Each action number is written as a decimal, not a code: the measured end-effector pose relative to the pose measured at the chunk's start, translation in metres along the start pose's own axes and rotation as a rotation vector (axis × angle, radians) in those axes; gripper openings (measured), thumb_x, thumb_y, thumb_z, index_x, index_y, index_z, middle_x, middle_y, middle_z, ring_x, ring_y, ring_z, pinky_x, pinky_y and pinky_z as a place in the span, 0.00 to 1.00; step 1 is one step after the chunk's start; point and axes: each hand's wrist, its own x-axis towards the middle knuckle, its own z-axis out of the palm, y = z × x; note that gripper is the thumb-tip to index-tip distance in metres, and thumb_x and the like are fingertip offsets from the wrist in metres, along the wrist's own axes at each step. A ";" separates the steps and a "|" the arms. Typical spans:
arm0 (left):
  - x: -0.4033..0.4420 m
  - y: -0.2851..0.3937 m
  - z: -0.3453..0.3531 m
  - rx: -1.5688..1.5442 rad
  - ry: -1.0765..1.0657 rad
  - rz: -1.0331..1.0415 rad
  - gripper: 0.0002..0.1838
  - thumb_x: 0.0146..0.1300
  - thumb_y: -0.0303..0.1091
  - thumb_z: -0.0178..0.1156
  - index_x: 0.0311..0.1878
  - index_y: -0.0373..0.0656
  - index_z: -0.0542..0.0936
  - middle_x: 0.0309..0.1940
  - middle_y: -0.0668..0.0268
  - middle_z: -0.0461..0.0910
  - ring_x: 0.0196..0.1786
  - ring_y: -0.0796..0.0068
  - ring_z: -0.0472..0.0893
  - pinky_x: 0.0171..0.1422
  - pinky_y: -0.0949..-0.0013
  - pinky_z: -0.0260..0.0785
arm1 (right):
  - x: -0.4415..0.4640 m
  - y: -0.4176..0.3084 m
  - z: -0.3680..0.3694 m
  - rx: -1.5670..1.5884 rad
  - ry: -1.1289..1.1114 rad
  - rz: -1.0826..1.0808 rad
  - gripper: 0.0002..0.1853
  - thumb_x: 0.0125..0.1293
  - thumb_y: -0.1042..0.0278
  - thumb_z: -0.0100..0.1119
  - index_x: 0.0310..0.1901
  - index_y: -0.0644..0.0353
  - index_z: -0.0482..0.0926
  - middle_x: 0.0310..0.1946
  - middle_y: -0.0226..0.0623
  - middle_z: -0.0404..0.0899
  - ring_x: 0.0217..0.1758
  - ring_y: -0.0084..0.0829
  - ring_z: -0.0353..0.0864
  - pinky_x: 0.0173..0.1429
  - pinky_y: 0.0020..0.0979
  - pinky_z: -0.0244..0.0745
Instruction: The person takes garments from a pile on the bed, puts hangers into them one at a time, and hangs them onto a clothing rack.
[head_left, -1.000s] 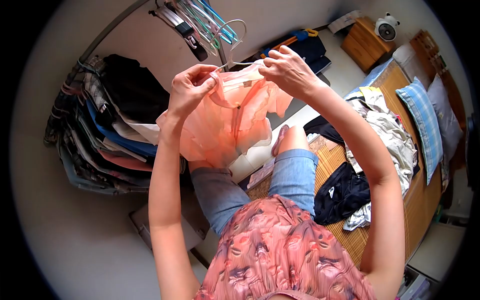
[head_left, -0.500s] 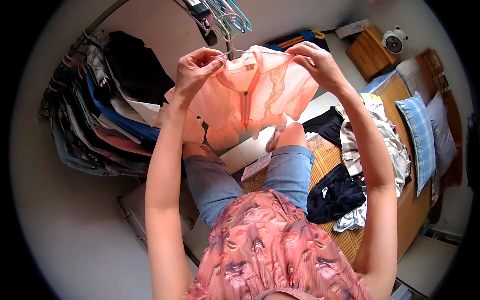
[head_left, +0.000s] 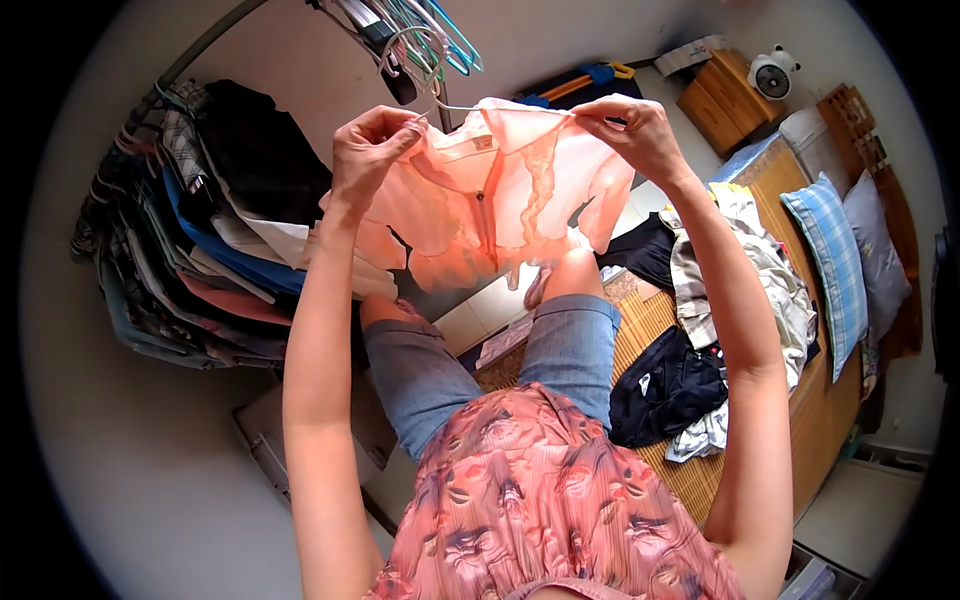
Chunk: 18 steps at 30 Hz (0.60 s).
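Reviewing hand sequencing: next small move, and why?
Likely the left hand should ease its side of the pink blouse outward along the hanger: it pinches close to the hanger's neck, while the right hand holds the other side spread wider.

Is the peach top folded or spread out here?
Spread out: the peach top hangs between the left hand and the right hand, its shoulders held apart and its lower edge hanging loose.

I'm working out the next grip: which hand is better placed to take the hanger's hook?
Left, I'd judge. The left hand has its fingertips close to the hook's base, beside the peach blouse's neckline. The right hand is farther away, pinching the opposite shoulder.
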 end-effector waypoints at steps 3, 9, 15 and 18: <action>-0.001 -0.002 -0.002 0.017 -0.023 -0.012 0.08 0.61 0.26 0.65 0.42 0.35 0.82 0.33 0.68 0.84 0.36 0.85 0.81 0.43 0.82 0.73 | 0.002 0.000 -0.001 -0.329 -0.022 -0.289 0.05 0.58 0.69 0.64 0.36 0.56 0.86 0.29 0.31 0.84 0.34 0.28 0.81 0.46 0.30 0.75; -0.001 -0.007 0.001 0.067 -0.061 -0.008 0.07 0.61 0.25 0.65 0.41 0.34 0.82 0.33 0.66 0.84 0.36 0.84 0.81 0.44 0.81 0.74 | 0.007 -0.005 0.000 -0.566 -0.231 -0.346 0.05 0.56 0.65 0.62 0.28 0.53 0.83 0.23 0.30 0.80 0.39 0.30 0.81 0.48 0.32 0.74; 0.001 -0.007 -0.002 0.061 -0.091 -0.015 0.06 0.61 0.25 0.64 0.40 0.34 0.82 0.31 0.69 0.83 0.35 0.86 0.80 0.41 0.82 0.72 | 0.008 -0.006 0.009 -0.359 -0.040 -0.302 0.03 0.57 0.67 0.62 0.31 0.54 0.82 0.27 0.30 0.80 0.35 0.32 0.80 0.42 0.32 0.76; 0.000 -0.004 0.002 0.168 -0.129 -0.046 0.05 0.61 0.26 0.65 0.40 0.35 0.83 0.31 0.70 0.83 0.35 0.88 0.78 0.40 0.83 0.71 | 0.008 -0.013 0.021 -0.104 0.055 -0.107 0.05 0.61 0.67 0.61 0.36 0.55 0.82 0.32 0.33 0.81 0.38 0.33 0.81 0.45 0.31 0.77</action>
